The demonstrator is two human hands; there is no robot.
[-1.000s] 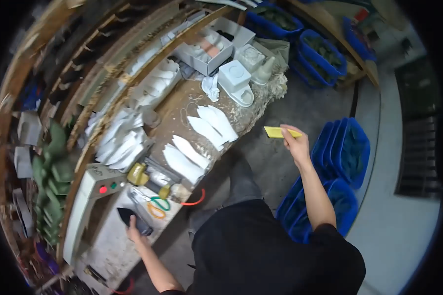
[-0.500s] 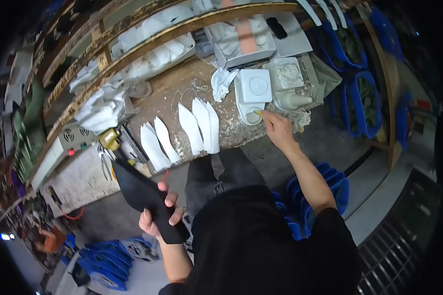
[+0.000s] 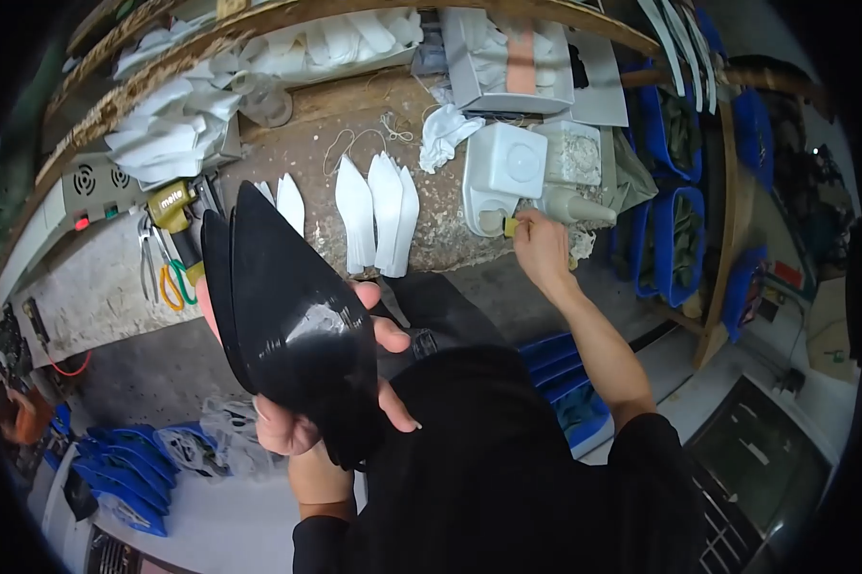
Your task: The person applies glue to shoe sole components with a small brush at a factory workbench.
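Note:
My left hand [image 3: 292, 421] is wrapped round a pair of black pointed pieces [image 3: 302, 325], whose tips point up and away from me; a wet-looking shine lies on the front one. My right hand [image 3: 543, 251] pinches a small yellow tool [image 3: 510, 227] at the small round opening of a white plastic container [image 3: 505, 165] near the bench edge. Between the hands, white pointed insole-like pieces [image 3: 388, 210] lie in groups on the stained workbench [image 3: 306, 143]. The black pieces cover part of the group on the left.
A white box [image 3: 507, 91] of white pieces stands at the back. Pliers [image 3: 148, 258], orange-handled scissors [image 3: 173, 285] and a yellow-green tool [image 3: 171, 206] lie at the left. Blue bins [image 3: 675, 239] hang at the right. A bottle [image 3: 576, 206] lies beside the container.
My left hand has brought the black pieces up and nearer the camera, turning their broad shiny side into view. The camera view has shifted. My right hand stays by the container's opening.

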